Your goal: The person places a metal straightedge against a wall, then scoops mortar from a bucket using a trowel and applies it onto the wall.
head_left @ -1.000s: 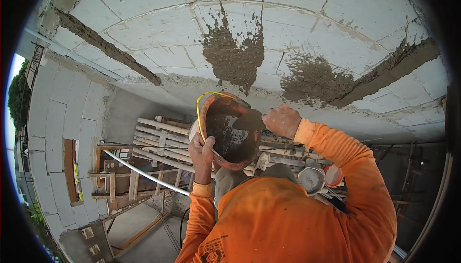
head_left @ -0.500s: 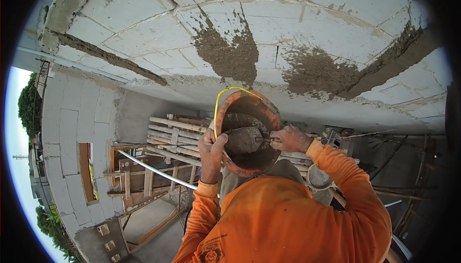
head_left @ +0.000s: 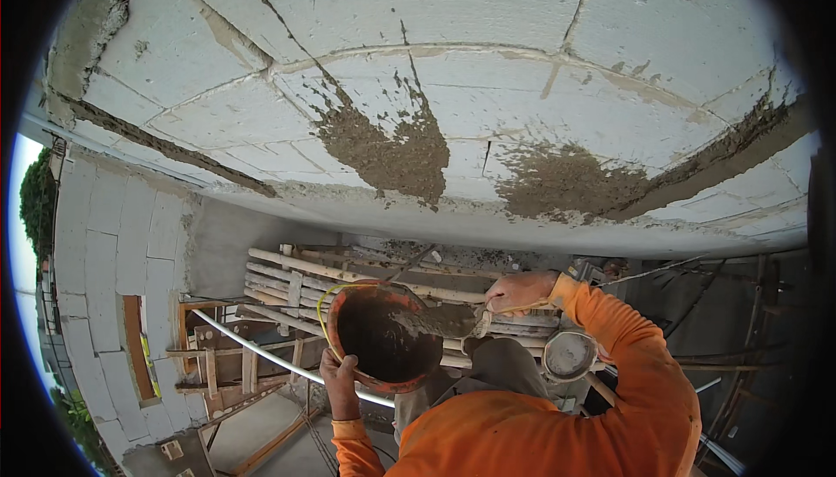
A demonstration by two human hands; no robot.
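Observation:
My left hand (head_left: 341, 385) grips the near left rim of a mortar-stained orange bucket (head_left: 397, 385), thumb over the edge. The bucket is tilted so its dark inside shows, and its yellow handle (head_left: 323, 310) lies along the left side. To the right of the bucket, my right hand (head_left: 522, 292) is closed on the handle of a trowel (head_left: 457, 320). Wet grey mortar coats the trowel's blade, which reaches left over the bucket's right rim. How much mortar lies inside the bucket is hard to see.
Ahead stands a pale block wall (head_left: 488, 94) with two splashed mortar patches (head_left: 396, 159) and a mortar strip (head_left: 723, 168) at right. Bamboo poles (head_left: 287, 272) form a platform below. A round container (head_left: 570, 355) with grey contents sits beside my right arm. A white pipe (head_left: 252, 346) slants at left.
The bucket has moved down and left with my left hand. My right hand has drawn the trowel from inside the bucket out to the right. The view has shifted slightly.

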